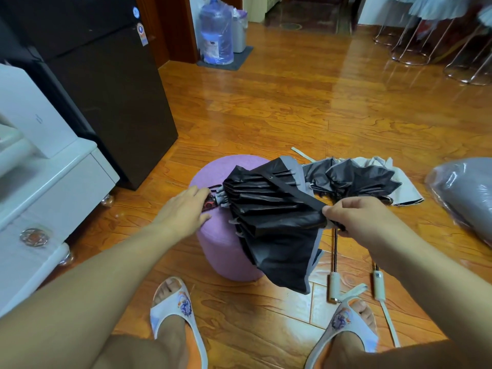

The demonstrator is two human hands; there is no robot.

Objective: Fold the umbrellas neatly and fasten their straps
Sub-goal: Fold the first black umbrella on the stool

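Observation:
A black umbrella (274, 217) with a grey edge lies half folded across a purple round stool (213, 249). My left hand (183, 209) holds its dark handle end at the stool's left side. My right hand (356, 217) pinches the umbrella's black strap (292, 191), which runs slantwise over the pleats. Behind it, unfolded umbrellas (359, 179) with black inner sides and pale outer cloth lie on the floor. Their shafts and cream handles (332, 287) point toward my feet.
A dark fridge (106, 89) and a white cabinet (40, 198) stand at the left. At the right lies a grey bundle in clear plastic (463, 193). A water bottle (215, 33) and chair legs stand far back on the wooden floor. My slippered feet are below.

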